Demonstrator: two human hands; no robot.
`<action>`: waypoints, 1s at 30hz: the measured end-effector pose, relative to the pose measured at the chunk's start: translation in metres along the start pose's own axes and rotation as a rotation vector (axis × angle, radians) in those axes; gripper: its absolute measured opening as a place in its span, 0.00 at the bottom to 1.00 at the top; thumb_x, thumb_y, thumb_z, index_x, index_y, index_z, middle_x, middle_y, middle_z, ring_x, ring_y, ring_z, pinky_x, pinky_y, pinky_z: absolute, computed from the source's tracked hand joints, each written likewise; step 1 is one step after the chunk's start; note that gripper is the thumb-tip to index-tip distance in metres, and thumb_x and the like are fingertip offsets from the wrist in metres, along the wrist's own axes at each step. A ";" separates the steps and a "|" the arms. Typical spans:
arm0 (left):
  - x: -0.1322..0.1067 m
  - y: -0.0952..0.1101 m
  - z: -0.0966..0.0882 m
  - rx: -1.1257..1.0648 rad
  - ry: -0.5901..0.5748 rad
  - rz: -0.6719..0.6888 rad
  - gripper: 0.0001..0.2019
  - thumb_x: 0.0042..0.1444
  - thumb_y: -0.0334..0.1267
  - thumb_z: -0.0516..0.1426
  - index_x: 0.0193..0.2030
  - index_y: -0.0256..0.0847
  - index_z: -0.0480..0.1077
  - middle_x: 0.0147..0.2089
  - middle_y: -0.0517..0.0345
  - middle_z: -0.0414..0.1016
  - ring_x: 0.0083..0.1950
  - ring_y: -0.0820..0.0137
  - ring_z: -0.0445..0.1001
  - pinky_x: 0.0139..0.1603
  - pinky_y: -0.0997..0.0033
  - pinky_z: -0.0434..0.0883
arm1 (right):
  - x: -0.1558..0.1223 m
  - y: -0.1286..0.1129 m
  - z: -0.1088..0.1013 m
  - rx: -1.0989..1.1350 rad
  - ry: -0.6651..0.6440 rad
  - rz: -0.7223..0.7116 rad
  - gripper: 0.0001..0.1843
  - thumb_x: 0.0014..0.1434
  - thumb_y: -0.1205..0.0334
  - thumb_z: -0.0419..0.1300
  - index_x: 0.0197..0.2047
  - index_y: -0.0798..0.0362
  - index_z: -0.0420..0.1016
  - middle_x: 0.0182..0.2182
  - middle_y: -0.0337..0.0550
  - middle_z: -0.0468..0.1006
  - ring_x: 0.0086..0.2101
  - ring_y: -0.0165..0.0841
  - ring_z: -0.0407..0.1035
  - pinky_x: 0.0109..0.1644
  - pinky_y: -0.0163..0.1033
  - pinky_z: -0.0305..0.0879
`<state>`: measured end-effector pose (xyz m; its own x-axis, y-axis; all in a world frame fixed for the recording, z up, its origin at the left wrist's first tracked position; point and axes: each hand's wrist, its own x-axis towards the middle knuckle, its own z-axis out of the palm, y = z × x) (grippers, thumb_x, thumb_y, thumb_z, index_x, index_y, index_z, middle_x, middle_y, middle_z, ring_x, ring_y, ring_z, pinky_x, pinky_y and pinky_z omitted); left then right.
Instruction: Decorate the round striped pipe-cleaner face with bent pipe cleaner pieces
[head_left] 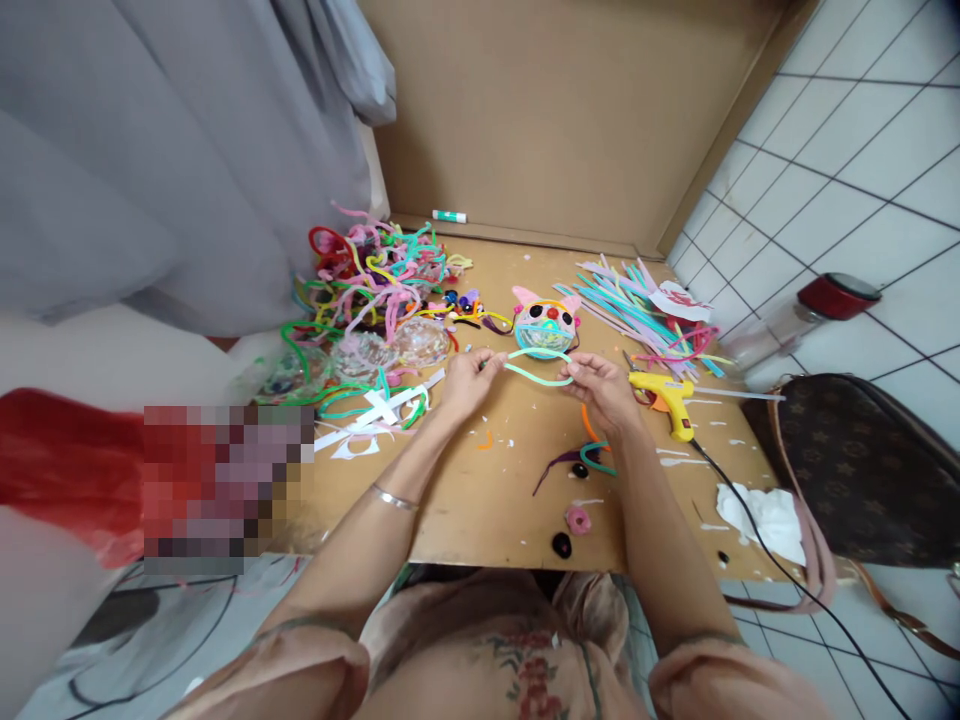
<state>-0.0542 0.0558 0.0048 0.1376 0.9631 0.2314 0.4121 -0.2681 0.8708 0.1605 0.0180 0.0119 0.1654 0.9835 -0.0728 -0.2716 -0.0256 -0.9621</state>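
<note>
Between my two hands a light green pipe cleaner (541,380) is bent into a narrow loop. My left hand (476,380) pinches its left end, and my right hand (600,385) pinches the right end. Just beyond the loop sits a pink, pig-like craft figure (546,322) with pointed ears, dark eyes, a red nose and a clear, bluish lower part. A yellow hot glue gun (673,402) lies to the right of my right hand, a clear glue stick poking out of it. Under my right forearm lies a teal pipe cleaner (598,458).
Tangled pipe cleaners (375,270) pile up at the back left, with white paper strips (382,410) nearer. Straight pipe cleaners (637,305) lie at the back right. A brown bag (870,470), a red-lidded bottle (836,295) and a black cord (757,530) line the right side. A pink ring (578,520) lies in front.
</note>
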 end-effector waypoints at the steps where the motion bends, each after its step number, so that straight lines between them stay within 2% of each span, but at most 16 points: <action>1: 0.000 -0.001 0.000 0.002 -0.001 0.001 0.18 0.59 0.47 0.53 0.22 0.38 0.66 0.20 0.66 0.52 0.25 0.75 0.53 0.30 0.72 0.51 | 0.000 0.000 -0.001 0.035 -0.011 0.026 0.24 0.32 0.53 0.78 0.32 0.52 0.77 0.24 0.34 0.79 0.25 0.26 0.73 0.32 0.32 0.73; 8: -0.001 -0.002 0.003 -0.022 -0.066 -0.015 0.19 0.59 0.50 0.53 0.25 0.37 0.69 0.20 0.66 0.55 0.25 0.76 0.53 0.29 0.72 0.52 | 0.007 -0.001 -0.007 0.341 -0.030 0.131 0.12 0.44 0.67 0.72 0.30 0.50 0.73 0.20 0.29 0.74 0.22 0.24 0.69 0.31 0.31 0.71; 13: -0.001 -0.004 0.003 -0.107 -0.025 -0.042 0.21 0.54 0.52 0.58 0.20 0.37 0.65 0.20 0.66 0.54 0.25 0.77 0.53 0.28 0.73 0.50 | 0.008 -0.002 -0.007 0.379 -0.051 0.100 0.09 0.50 0.70 0.68 0.30 0.50 0.72 0.19 0.28 0.72 0.22 0.22 0.68 0.29 0.29 0.69; 17: 0.002 -0.008 0.005 -0.281 -0.140 -0.085 0.23 0.52 0.58 0.58 0.23 0.36 0.69 0.20 0.64 0.61 0.23 0.78 0.54 0.26 0.74 0.50 | 0.008 -0.001 -0.010 0.362 -0.028 0.082 0.09 0.49 0.69 0.70 0.31 0.51 0.73 0.20 0.29 0.73 0.22 0.22 0.69 0.30 0.29 0.69; 20: 0.002 -0.007 0.007 -0.453 -0.230 -0.165 0.26 0.47 0.62 0.59 0.25 0.36 0.70 0.19 0.64 0.62 0.21 0.79 0.53 0.24 0.75 0.50 | 0.009 0.000 -0.011 0.366 -0.007 0.091 0.10 0.49 0.64 0.71 0.31 0.50 0.73 0.22 0.30 0.76 0.25 0.24 0.71 0.32 0.31 0.70; 23: 0.001 -0.002 0.009 -0.552 -0.228 -0.187 0.26 0.45 0.63 0.61 0.24 0.36 0.69 0.19 0.65 0.61 0.20 0.80 0.52 0.24 0.75 0.49 | 0.005 0.000 -0.005 0.334 -0.053 0.140 0.12 0.52 0.53 0.70 0.33 0.49 0.75 0.27 0.34 0.80 0.28 0.27 0.74 0.35 0.34 0.72; 26: -0.001 0.002 0.012 -0.580 -0.180 -0.171 0.26 0.46 0.63 0.61 0.23 0.37 0.68 0.19 0.65 0.60 0.20 0.80 0.52 0.24 0.75 0.49 | -0.003 -0.001 0.010 0.260 -0.212 0.186 0.23 0.53 0.37 0.64 0.37 0.50 0.78 0.32 0.41 0.82 0.30 0.30 0.75 0.35 0.36 0.72; 28: -0.003 0.002 0.016 -0.569 -0.142 -0.157 0.26 0.47 0.62 0.60 0.23 0.37 0.67 0.19 0.65 0.60 0.20 0.80 0.52 0.24 0.74 0.49 | -0.010 -0.003 0.020 0.218 -0.330 0.156 0.34 0.50 0.27 0.59 0.40 0.51 0.79 0.35 0.46 0.83 0.32 0.33 0.75 0.35 0.38 0.72; 30: -0.005 0.001 0.020 -0.531 -0.106 -0.133 0.25 0.50 0.61 0.59 0.22 0.38 0.66 0.18 0.66 0.59 0.21 0.79 0.51 0.25 0.74 0.49 | -0.016 -0.002 0.029 0.174 -0.400 0.110 0.40 0.45 0.23 0.58 0.42 0.51 0.80 0.39 0.48 0.83 0.33 0.34 0.75 0.36 0.40 0.72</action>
<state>-0.0365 0.0502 -0.0040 0.2160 0.9728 0.0837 -0.0742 -0.0691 0.9948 0.1312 0.0069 0.0222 -0.2436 0.9693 -0.0320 -0.4281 -0.1371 -0.8933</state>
